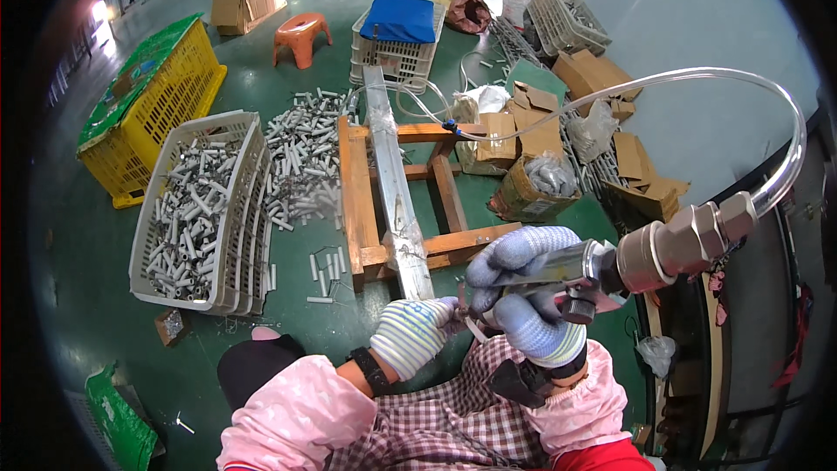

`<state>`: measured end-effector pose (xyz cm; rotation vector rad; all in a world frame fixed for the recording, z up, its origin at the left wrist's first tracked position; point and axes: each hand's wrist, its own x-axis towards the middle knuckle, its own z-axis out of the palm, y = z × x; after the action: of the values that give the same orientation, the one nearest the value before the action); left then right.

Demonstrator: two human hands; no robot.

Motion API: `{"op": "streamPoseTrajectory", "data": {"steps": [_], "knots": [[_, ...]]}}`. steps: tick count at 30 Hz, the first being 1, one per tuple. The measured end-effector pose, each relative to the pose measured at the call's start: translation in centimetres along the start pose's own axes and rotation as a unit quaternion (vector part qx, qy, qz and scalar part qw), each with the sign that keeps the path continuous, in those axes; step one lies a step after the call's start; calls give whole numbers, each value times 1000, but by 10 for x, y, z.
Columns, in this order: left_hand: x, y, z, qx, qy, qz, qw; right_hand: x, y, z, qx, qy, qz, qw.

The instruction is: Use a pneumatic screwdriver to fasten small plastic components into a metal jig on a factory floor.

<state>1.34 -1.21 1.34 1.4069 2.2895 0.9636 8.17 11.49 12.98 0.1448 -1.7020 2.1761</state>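
Observation:
My right hand, in a blue-grey knit glove, wraps round an air-powered hand tool with a silver metal body. A large metal coupling joins its back end to a clear air hose. My left hand, in a striped glove, is closed with its fingertips pinched at the tool's front end. What it pinches there is small and mostly hidden. Just beyond my left hand lies the near end of a long metal bar, resting on a wooden frame.
Left of the frame, a white crate holds many grey tubes, and a pile of tubes covers the floor. A yellow crate, orange stool and blue-topped crate stand farther off. Cardboard boxes line the right.

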Motion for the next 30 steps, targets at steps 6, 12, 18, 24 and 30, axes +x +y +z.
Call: {"op": "streamPoseTrajectory", "data": {"steps": [6,12,18,24,30], "knots": [[2,1,2,0,-9,-18,1000,5,1,-7,-20,-1,2,1000],[1,1,3,-53,16,-4,998,3,8,-7,-28,25,0,999],[1,6,-4,5,-14,-14,1000,1,-2,0,-7,9,3,1000],[3,-1,6,6,-13,-19,1000,0,2,-11,9,41,-40,998],[3,-2,5,-6,-38,-32,999,6,-22,-7,73,129,-114,982]]}}
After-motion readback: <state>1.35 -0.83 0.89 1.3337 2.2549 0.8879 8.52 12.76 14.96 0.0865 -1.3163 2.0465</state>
